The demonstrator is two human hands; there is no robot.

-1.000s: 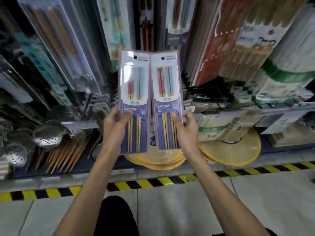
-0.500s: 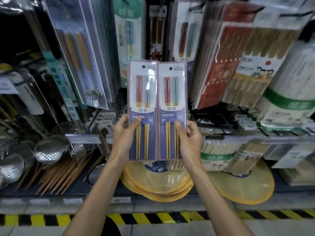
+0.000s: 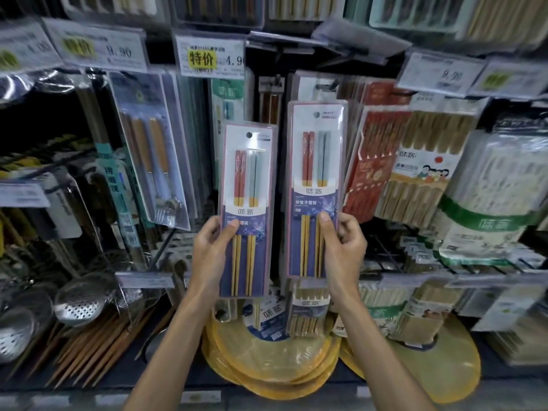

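Two flat blister packs of chopsticks, each with red and grey-topped pairs on a blue card, are held upright before a shop rack. My left hand point(image 3: 212, 256) grips the lower half of the left pack point(image 3: 247, 185), thumb across its front. My right hand point(image 3: 341, 247) grips the lower half of the right pack point(image 3: 315, 161), thumb on its front. The right pack is higher and nearer the rack, its top near a hanging hook. A gap separates the packs.
Hanging packs of chopsticks and cutlery point(image 3: 154, 155) fill the rack, with price tags point(image 3: 210, 56) above. Bundled bamboo chopsticks point(image 3: 489, 203) hang at right. Metal skimmers point(image 3: 83, 298) with wooden handles lie lower left. Yellow round mats point(image 3: 275, 360) sit on the bottom shelf.
The view has risen and moved closer to the rack. The two packs, side by side before, have parted; my right hand has lifted its pack higher toward the hooks.
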